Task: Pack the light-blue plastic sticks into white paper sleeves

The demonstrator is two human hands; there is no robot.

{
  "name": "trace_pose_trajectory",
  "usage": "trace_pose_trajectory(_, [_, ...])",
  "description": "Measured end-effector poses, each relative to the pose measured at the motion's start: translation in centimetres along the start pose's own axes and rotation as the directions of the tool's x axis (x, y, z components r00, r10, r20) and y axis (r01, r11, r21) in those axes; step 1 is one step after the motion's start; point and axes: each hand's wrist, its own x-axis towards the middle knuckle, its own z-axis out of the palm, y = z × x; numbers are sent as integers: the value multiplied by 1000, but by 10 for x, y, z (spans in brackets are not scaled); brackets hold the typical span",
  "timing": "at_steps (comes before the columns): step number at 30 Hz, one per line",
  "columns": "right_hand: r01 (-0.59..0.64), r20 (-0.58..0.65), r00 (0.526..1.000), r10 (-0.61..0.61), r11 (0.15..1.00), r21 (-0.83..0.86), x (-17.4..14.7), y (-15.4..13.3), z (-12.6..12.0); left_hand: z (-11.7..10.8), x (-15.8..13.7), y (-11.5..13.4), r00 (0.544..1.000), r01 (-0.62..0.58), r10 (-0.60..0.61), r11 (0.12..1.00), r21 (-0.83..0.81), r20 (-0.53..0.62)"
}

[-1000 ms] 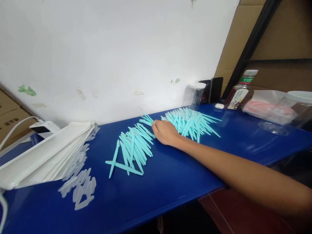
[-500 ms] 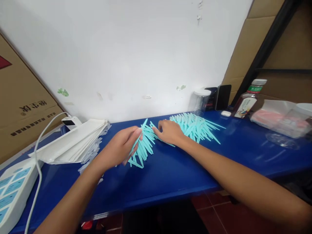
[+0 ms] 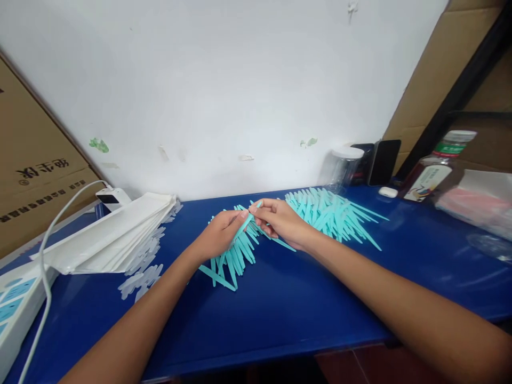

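My left hand (image 3: 224, 230) is closed around a thin turquoise plastic stick (image 3: 243, 226), which tilts up to the right. At its upper end the fingertips of my right hand (image 3: 276, 217) are pinched together, meeting my left fingertips. Exactly what the right fingers grip is partly hidden. Below and behind both hands lies a loose pile of the same flat, tapered turquoise sticks (image 3: 240, 256). A larger pile of turquoise sticks (image 3: 332, 213) spreads out beyond my right wrist.
White paper sleeves (image 3: 108, 234) lie stacked on the blue table (image 3: 256, 320) at left, beside small translucent pieces (image 3: 142, 277). A power strip (image 3: 20, 298) with a white cable is nearer. At right stand a clear jar (image 3: 344, 168), dark phones (image 3: 384, 161) and a bottle (image 3: 434, 168).
My right hand has lifted from the pile and come to my left hand, its fingers now pinching at the stick's upper end. The view has shifted slightly.
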Motion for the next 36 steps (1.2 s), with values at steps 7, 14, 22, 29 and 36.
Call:
trace_pose_trajectory(7, [6,-175,984,14,994,110,11,1,-19,-30,8,-12,930,82,-215,911,-404,-297])
trace_pose_trajectory(14, [-8,-305,950,62,985,175,16,0,-30,-40,12,-21,865,187,-476,599,-778,-159])
trace_pose_trajectory(22, [20,-231,973,18,987,160,13,1,-29,-36,11,-23,920,156,-382,568,-808,-91])
trace_pose_trajectory(29, [28,-223,975,7,988,152,12,-7,-33,-31,7,-24,893,163,-413,669,-725,-180])
trace_pose_trajectory(36, [-6,-219,975,44,985,170,10,-6,-33,-34,6,-22,847,115,-441,699,-706,-298])
